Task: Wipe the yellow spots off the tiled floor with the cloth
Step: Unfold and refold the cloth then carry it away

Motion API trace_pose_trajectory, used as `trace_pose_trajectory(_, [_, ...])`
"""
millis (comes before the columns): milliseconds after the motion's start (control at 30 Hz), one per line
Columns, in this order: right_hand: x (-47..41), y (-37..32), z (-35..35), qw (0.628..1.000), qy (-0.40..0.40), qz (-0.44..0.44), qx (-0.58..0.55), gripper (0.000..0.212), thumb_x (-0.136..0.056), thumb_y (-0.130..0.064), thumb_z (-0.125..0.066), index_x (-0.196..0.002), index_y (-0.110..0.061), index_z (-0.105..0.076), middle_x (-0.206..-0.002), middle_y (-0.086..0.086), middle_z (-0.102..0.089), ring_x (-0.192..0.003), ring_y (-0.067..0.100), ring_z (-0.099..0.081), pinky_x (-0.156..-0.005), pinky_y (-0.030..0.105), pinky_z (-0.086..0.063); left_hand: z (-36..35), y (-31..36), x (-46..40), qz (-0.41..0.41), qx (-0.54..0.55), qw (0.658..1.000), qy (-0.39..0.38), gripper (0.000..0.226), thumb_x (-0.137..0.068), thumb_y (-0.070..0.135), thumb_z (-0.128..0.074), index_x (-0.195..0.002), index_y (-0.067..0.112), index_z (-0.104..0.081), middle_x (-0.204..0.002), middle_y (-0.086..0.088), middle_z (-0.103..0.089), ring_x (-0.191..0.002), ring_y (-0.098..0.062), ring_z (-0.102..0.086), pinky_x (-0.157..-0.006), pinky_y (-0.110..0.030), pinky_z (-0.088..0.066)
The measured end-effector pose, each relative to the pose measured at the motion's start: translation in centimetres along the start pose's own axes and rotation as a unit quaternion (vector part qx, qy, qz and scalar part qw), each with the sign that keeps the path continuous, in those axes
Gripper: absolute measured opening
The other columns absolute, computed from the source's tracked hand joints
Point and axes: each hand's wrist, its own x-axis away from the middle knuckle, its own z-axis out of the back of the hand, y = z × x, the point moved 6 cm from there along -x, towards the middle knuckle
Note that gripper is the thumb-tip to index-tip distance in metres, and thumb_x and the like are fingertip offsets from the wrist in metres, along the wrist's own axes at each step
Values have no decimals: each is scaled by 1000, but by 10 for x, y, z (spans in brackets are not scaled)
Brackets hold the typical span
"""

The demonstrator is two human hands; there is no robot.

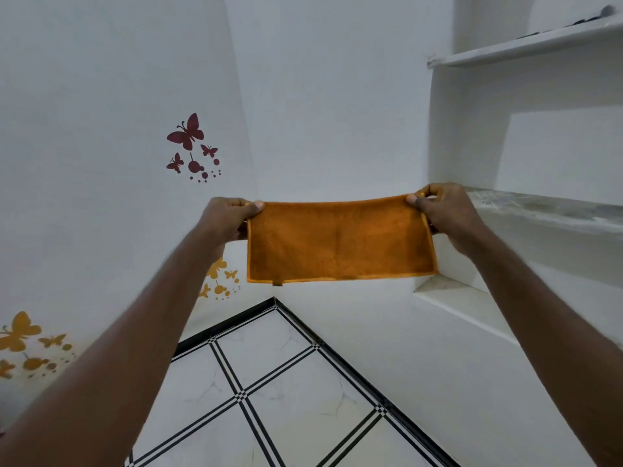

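Overhead, white walls (320, 79) filled the frame, tiled floor (269, 382) lower centre, orange cloth (340, 242) stretched mid-frame above it, left hand (229, 217) and right hand (441, 214) each pinched an upper corner, butterfly stickers (192, 146) at left.

Maroon butterfly decals (190, 146) and orange butterfly decals (27, 342) sitting on left wall; white shelves (526, 45) showing right, top 1 holding dark items (603, 13), possibly stones.
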Motion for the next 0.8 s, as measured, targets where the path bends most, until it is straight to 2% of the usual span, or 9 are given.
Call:
trace_pose_trajectory(100, [5, 11, -11, 1000, 1, -22, 0, 22, -98, -26, -67, -106, -6, -63, -100, 13, -66, -88, 34, -70, -61, 36, -59, -13, -14, 0, 42, 30, 999, 11, 26, -90, 23, -71, -107, 4, -67, -102, -11, -69, -89, -25, -70, -67, -30, -59])
trace_pose_trajectory(200, [12, 11, -29, 1000, -1, -24, 13, 21, -98, -26, -68, -107, -7, -66, -99, 14, -68, -82, 31, -71, -59, 35, -61, -36, -18, 3, 44, 39, 998, -8, 22, -89, 19, -73, -105, 4, -69, -100, -12, -71, -86, -23, -71, -62, -25, -59])
trace_pose_trajectory(300, [26, 3, -58, 999, -47, -23, -5, 18, -99, -23, -67, -105, -6, -68, -88, 13, -71, -71, 29, -74, -52, 31, -60, -71, -10, 11, 42, 44, 997, -48, 17, -88, 15, -74, -99, 3, -71, -93, -11, -72, -76, -18, -72, -57, -22, -58])
trace_pose_trajectory(367, [36, 0, -81, 995, -92, -23, -30, 16, -100, -21, -65, -101, -5, -69, -83, 15, -73, -67, 30, -75, -53, 34, -61, -97, -6, 17, 47, 55, 994, -85, 18, -88, 13, -74, -100, -1, -73, -92, -16, -74, -73, -20, -74, -60, -23, -59])
trace_pose_trajectory(467, [47, 1, -100, 993, -108, -16, -39, 23, -103, -24, -58, -97, -5, -70, -87, 19, -74, -74, 34, -76, -65, 44, -66, -124, -2, 26, 25, 51, 992, -113, 19, -90, 14, -72, -98, -4, -74, -93, -18, -76, -79, -23, -76, -67, -28, -62])
trace_pose_trajectory(600, [54, 7, -97, 979, -121, -85, -139, 42, -109, -27, -41, -104, 3, -69, -95, 23, -74, -81, 37, -77, -64, 36, -62, -130, 1, 32, -40, 1, 993, -107, 27, -86, 28, -77, -92, 2, -76, -89, -10, -77, -75, -18, -76, -64, -22, -59])
trace_pose_trajectory(700, [59, 6, -95, 946, -156, -156, -237, 50, -108, -37, -36, -112, 4, -66, -101, 24, -73, -88, 41, -76, -71, 44, -64, -133, 7, 37, -102, -118, 982, -104, 34, -75, 37, -84, -86, 6, -75, -81, -12, -75, -76, -25, -75, -72, -38, -63])
trace_pose_trajectory(800, [59, 1, -87, 932, -183, -162, -267, 52, -107, -36, -36, -111, 7, -67, -102, 26, -75, -94, 43, -75, -84, 48, -63, -134, 21, 41, -150, -178, 969, -80, 28, -75, 27, -85, -82, 2, -74, -77, -18, -72, -76, -33, -72, -74, -49, -61])
